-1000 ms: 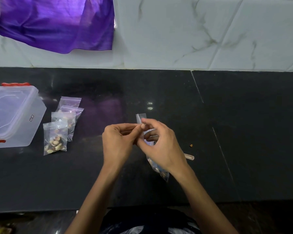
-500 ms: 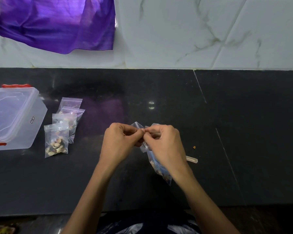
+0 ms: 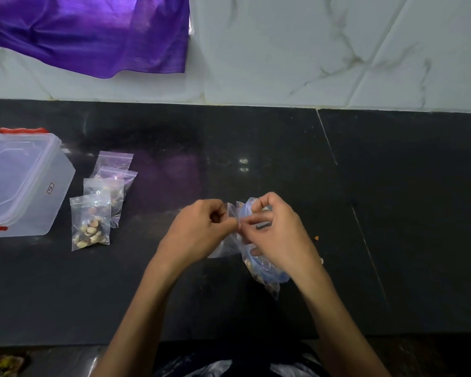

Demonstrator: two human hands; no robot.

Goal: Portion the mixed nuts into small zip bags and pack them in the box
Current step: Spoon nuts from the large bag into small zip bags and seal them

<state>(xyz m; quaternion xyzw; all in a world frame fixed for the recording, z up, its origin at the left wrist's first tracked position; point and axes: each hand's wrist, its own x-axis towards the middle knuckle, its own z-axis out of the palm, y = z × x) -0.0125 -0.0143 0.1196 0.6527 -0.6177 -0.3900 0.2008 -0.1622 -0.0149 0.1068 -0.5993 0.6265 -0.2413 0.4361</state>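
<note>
Label (image 3: 50, 188) on box (image 3: 55, 186) side (small, red-outlined, writing unreadable)

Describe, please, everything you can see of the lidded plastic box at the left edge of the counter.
The plastic box is a translucent, whitish rectangular container with rounded corners. Its clear lid is on, with red latches showing at the far edge and the near left corner. A small label sits on the side wall facing the bags. It stands upright on the black counter, cut off by the left frame edge, close beside the filled zip bags. Neither hand touches it, and whether anything is inside cannot be told.
</note>
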